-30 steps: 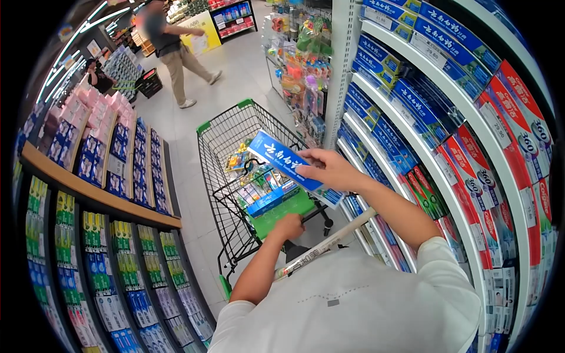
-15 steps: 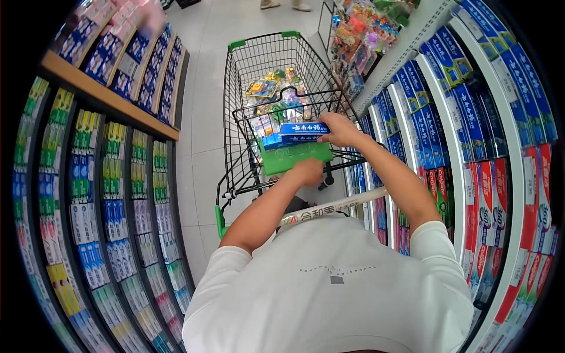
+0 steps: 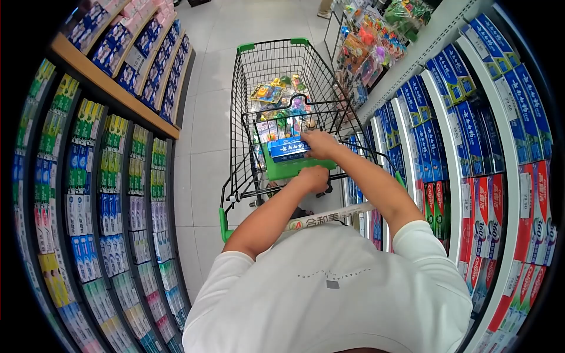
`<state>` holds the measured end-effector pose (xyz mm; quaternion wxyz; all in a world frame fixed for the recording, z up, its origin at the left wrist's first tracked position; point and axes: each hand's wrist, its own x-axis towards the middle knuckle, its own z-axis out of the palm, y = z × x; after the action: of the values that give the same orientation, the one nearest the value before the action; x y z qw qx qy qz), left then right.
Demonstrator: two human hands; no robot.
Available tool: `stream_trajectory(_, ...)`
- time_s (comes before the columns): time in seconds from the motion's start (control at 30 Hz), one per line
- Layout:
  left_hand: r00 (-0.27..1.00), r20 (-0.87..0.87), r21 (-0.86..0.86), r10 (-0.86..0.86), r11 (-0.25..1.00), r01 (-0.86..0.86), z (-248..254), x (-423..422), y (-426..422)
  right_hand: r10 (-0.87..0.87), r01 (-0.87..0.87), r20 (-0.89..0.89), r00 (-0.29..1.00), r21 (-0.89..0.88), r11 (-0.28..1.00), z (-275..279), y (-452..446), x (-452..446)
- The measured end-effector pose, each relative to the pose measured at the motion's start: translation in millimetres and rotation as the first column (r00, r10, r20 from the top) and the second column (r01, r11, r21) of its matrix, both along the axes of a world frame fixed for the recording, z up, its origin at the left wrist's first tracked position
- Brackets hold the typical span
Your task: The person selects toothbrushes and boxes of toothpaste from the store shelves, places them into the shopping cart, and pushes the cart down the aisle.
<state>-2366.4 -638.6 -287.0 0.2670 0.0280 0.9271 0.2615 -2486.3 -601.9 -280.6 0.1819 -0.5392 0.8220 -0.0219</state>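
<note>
My right hand (image 3: 321, 145) grips one end of a blue toothpaste box (image 3: 287, 150) with white lettering. The box lies across the top of the green seat panel (image 3: 282, 171) of a black wire shopping cart (image 3: 240, 97). Close to that panel's near edge, my left hand (image 3: 313, 178) is curled closed; its fingertips are hidden, so I cannot see what it holds, if anything. Packaged items (image 3: 268, 94) in bright colours lie inside the cart beyond the box. The cart's pale handle (image 3: 329, 216) crosses in front of my white shirt.
Toothpaste shelves (image 3: 465, 135) with blue and red boxes line the right side. Racks of toothbrushes (image 3: 85, 194) stand on the left, below dark-blue packs (image 3: 138, 56). Hanging bagged toys (image 3: 376, 44) are ahead on the right. A person's foot (image 3: 323, 10) shows at the top.
My right hand has moved left and down with the toothpaste box, which is now turned and lower at the seat panel. My left hand has shifted slightly right. The view has shifted a little.
</note>
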Motion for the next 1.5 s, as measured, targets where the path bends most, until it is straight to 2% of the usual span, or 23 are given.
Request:
stream_trajectory(0.1,1.000,-0.006,-0.002,-0.005,1.000,0.005,0,0,0,-0.003,0.005,-0.056,0.998,0.041,0.999,-9,1,0)
stream_trajectory(0.17,0.999,-0.036,0.013,0.035,0.999,-0.035,-1,1,1,-0.064,0.063,-0.047,0.997,-0.008,0.998,-7,8,2)
stream_trajectory(0.2,1.000,0.024,0.016,0.020,1.000,-0.020,7,0,0,-0.026,0.023,-0.067,0.997,-0.039,0.999,-25,13,-6)
stream_trajectory(0.27,1.000,0.018,0.008,-0.021,1.000,0.020,8,-1,-1,-0.028,0.031,-0.054,0.998,0.052,0.998,-16,21,-8)
stream_trajectory(0.33,1.000,0.017,0.016,-0.016,1.000,0.016,12,0,-2,-0.038,0.040,-0.037,0.999,0.055,0.998,-18,32,-14)
stream_trajectory(0.4,1.000,-0.026,0.025,-0.006,1.000,0.007,9,2,-2,-0.087,0.090,0.045,0.995,-0.061,0.994,-7,50,-12)
stream_trajectory(0.47,1.000,-0.030,0.018,-0.008,1.000,0.008,5,1,-2,-0.044,0.054,0.086,0.995,-0.109,0.993,2,71,-15)
stream_trajectory(0.53,1.000,-0.028,0.016,-0.014,1.000,0.015,5,1,-1,0.030,-0.021,0.218,0.976,-0.043,0.999,28,90,-19)
stream_trajectory(0.6,0.999,-0.043,0.059,0.032,0.998,-0.029,8,3,-2,0.013,-0.041,0.371,0.928,0.068,0.997,41,108,-22)
stream_trajectory(0.63,0.998,-0.049,0.043,0.031,0.999,-0.029,8,2,-3,-0.027,0.024,0.442,0.896,0.013,1.000,42,121,-20)
stream_trajectory(0.77,0.998,-0.051,0.065,0.027,0.998,-0.024,0,3,-3,0.037,-0.101,0.300,0.953,0.199,0.975,44,126,-6)
stream_trajectory(0.8,0.998,-0.042,0.063,0.044,0.997,-0.041,4,3,-3,-0.028,-0.018,0.206,0.978,0.220,0.975,41,122,8)
stream_trajectory(0.83,0.998,-0.033,0.061,0.061,0.996,-0.059,4,3,-3,0.035,-0.046,0.041,0.999,0.311,0.949,30,117,11)
stream_trajectory(0.9,0.998,-0.043,0.037,0.055,0.998,-0.053,2,1,-6,0.077,-0.062,-0.062,0.995,0.216,0.974,25,120,13)
stream_trajectory(1.07,0.999,-0.023,0.035,0.045,0.998,-0.044,-16,-8,-19,0.110,-0.088,-0.143,0.984,0.146,0.985,25,109,9)
stream_trajectory(1.23,0.996,0.028,0.033,0.082,0.996,-0.083,9,-16,-38,0.096,-0.078,-0.179,0.979,0.101,0.992,25,88,-4)
stream_trajectory(1.33,0.995,0.038,0.039,0.096,0.994,-0.097,6,-26,-51,0.122,-0.109,-0.227,0.966,0.068,0.992,17,74,-18)
stream_trajectory(1.5,0.988,-0.006,0.027,0.156,0.987,-0.155,-1,-47,-77,0.142,-0.116,-0.193,0.971,0.141,0.983,21,39,-46)
